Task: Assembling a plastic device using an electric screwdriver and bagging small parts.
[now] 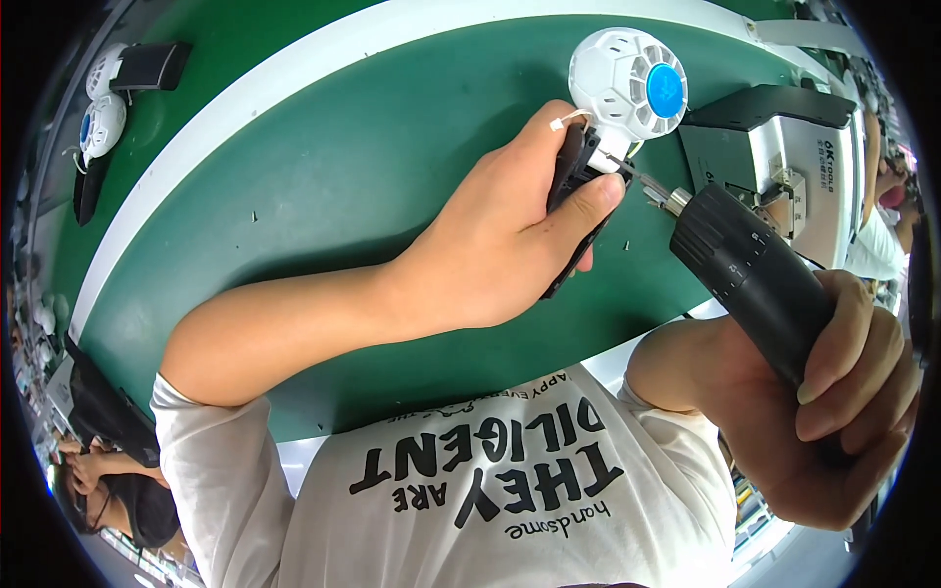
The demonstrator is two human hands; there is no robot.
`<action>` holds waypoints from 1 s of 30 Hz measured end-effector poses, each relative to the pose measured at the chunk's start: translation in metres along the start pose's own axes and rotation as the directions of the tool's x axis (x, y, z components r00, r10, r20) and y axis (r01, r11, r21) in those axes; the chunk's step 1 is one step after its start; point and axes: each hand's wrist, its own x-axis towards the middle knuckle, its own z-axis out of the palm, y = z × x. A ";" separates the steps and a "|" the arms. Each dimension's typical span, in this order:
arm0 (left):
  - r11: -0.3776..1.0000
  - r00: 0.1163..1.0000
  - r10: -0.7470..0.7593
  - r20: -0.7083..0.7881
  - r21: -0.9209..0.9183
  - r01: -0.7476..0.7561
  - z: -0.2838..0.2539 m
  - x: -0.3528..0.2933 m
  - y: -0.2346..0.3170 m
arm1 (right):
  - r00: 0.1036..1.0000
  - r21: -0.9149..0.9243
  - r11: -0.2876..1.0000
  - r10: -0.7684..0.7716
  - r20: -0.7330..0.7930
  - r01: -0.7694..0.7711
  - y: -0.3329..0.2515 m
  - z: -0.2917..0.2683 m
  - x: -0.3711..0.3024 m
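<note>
My left hand point(510, 225) is closed round the black handle point(573, 176) of a small handheld fan. At its top sits the round white fan head point(627, 83) with a blue centre cap. A thin white wire with a small connector point(559, 124) sticks out beside the neck. In my right hand point(848, 392) I grip a black electric screwdriver point(750, 265), tilted toward the fan. Its bit reaches the joint between white neck and black handle, by my left thumb; whether it sits in a screw I cannot tell.
A grey-white screw feeder machine point(784, 157) with a black cover stands at the right. Small loose screws point(627, 246) lie on the green table mat point(333, 186). More white fans point(101, 127) with black handles lie at the far left. Another person point(127, 490) sits at lower left.
</note>
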 end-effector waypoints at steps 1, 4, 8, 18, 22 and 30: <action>1.000 1.000 -0.004 0.014 0.011 0.004 -0.001 0.000 0.000 | 1.000 -0.020 1.000 -0.004 -0.001 0.004 0.002 0.002 -0.002; 0.999 1.000 0.010 0.016 0.045 -0.010 0.001 0.000 0.002 | 1.000 -0.079 0.997 -0.017 -0.005 0.017 0.005 0.007 -0.007; 0.987 0.998 0.068 0.000 0.145 -0.068 0.006 0.000 -0.003 | 0.999 -0.158 0.987 -0.033 -0.015 0.030 0.006 0.007 -0.012; 0.987 0.995 0.021 -0.096 0.159 -0.006 0.001 0.002 -0.010 | 0.945 0.160 0.957 -0.269 0.186 0.241 -0.002 -0.014 -0.020; 0.998 0.999 0.012 -0.034 0.062 -0.010 0.004 0.000 -0.009 | 0.922 -0.505 0.833 -0.350 -0.167 0.226 -0.053 -0.038 -0.011; 0.999 0.998 0.045 -0.050 0.031 -0.043 0.010 0.004 -0.010 | 0.890 -0.739 0.641 -0.437 -0.132 0.205 -0.050 -0.077 0.011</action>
